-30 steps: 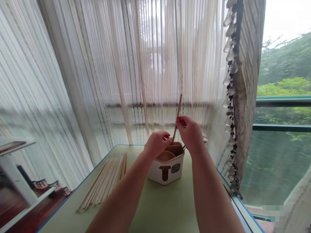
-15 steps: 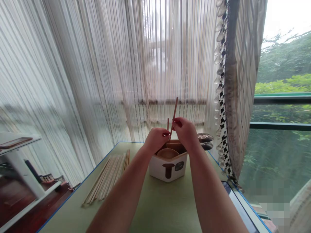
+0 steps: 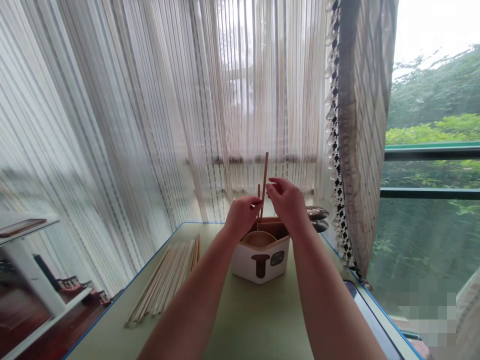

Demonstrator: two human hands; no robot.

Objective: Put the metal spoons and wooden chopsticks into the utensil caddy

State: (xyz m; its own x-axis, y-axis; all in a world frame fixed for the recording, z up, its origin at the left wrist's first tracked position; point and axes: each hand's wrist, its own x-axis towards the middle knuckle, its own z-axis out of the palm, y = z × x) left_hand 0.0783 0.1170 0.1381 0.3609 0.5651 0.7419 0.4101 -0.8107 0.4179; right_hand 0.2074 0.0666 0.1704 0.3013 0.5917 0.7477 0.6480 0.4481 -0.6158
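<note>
A white utensil holder [image 3: 245, 264] with brown inner compartments stands on the table. One brown chopstick [image 3: 265, 172] rises almost upright from its back compartment, and a second chopstick [image 3: 258, 191] shows lower beside it. My left hand [image 3: 243, 216] is over the holder's left rim, thumb and fingers pinched on the taller chopstick. My right hand [image 3: 288, 200] hovers just right of that chopstick, its fingers apart and holding nothing. The lower ends of both chopsticks are hidden in the holder.
Left of the holder, several pale chopsticks [image 3: 161, 280] lie in a row, with darker chopsticks [image 3: 196, 250] at their right end. Dark utensil heads [image 3: 317, 215] jut out behind my right wrist. A dark flat device [image 3: 369, 320] lies along the table's right edge. Curtains [image 3: 150, 125] hang behind.
The taller chopstick has swung left and more upright. My right fingers have let go of it and spread, while my left hand stays pinched near its base.
</note>
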